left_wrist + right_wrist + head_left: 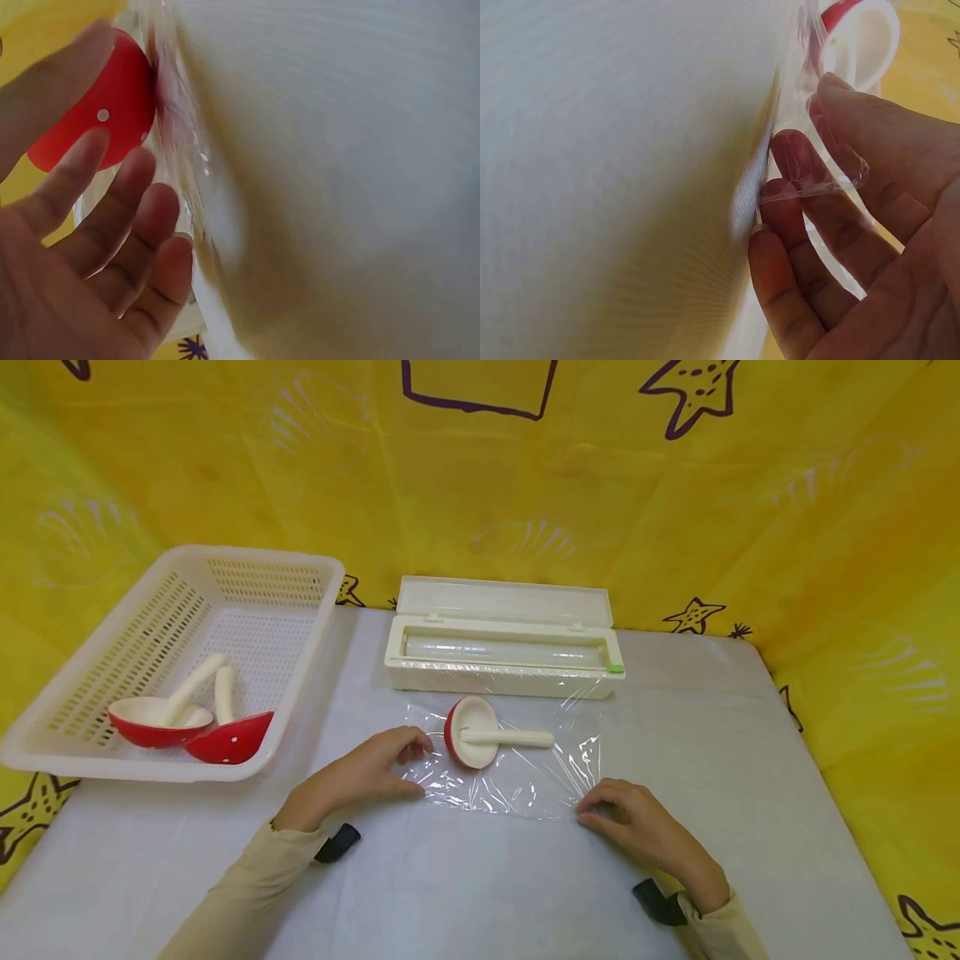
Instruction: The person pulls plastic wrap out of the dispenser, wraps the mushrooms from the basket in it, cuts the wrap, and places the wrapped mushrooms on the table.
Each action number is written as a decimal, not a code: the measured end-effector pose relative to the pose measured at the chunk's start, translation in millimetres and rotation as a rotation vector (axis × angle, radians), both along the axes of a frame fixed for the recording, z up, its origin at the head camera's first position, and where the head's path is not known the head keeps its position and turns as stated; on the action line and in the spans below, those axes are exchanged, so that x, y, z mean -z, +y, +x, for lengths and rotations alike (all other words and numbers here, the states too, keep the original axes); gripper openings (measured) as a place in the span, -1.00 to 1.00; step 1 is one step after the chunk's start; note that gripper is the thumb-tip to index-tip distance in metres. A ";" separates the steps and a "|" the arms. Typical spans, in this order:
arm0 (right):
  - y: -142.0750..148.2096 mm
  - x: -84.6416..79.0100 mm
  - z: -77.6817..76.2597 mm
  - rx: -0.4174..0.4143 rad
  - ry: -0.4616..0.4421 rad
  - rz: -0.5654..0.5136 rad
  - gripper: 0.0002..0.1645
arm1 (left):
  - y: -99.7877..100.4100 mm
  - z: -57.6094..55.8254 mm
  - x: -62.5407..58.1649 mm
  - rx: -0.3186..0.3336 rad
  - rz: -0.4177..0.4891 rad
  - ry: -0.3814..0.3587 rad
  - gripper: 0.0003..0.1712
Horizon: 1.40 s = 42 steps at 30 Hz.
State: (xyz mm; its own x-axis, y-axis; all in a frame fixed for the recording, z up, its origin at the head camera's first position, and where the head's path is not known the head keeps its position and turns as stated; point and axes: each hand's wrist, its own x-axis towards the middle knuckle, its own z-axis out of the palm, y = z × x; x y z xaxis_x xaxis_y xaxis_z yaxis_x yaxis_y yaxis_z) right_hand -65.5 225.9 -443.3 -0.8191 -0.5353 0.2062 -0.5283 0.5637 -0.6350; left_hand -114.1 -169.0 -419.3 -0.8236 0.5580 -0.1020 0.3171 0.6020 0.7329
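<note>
Tan sleeves (247, 881) lay on the near side of the ladle (497, 737). Nearer and right of the ladle, the right hand (641, 827) pinched a corner of the film (517, 785), seemingly to keep that edge spread. Left of the ladle, the left hand (363, 774) held nothing, thumb and fingers apart beside the film's edge. The ladle itself rested on the film, bowl leftward, its weight probably helping pin the sheet. Farther left of it, the basket's (135, 768) walls kept two more ladles (231, 742) together. Beyond the ladle stood the box (480, 680), lid (504, 600) back, presumably giving the roll (502, 651) a free run.
</note>
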 end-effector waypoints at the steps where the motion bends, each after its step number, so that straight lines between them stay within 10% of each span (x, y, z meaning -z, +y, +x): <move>1: -0.1 -0.4 0.1 0.002 -0.006 0.002 -0.79 | -2.0 1.7 0.5 0.025 -0.025 0.005 -0.49; 18: 6.6 -15.0 0.5 0.037 -0.091 0.001 -0.93 | -9.5 14.6 0.3 0.097 -0.110 0.092 -0.82; 29: 6.5 -27.0 -10.4 0.103 0.063 0.022 -0.80 | -5.0 17.3 -15.0 -0.040 -0.153 0.238 -0.90; 42: -4.6 -34.7 -25.0 0.277 0.182 -0.043 -0.85 | 3.5 15.1 -18.3 -0.144 0.017 0.203 -0.95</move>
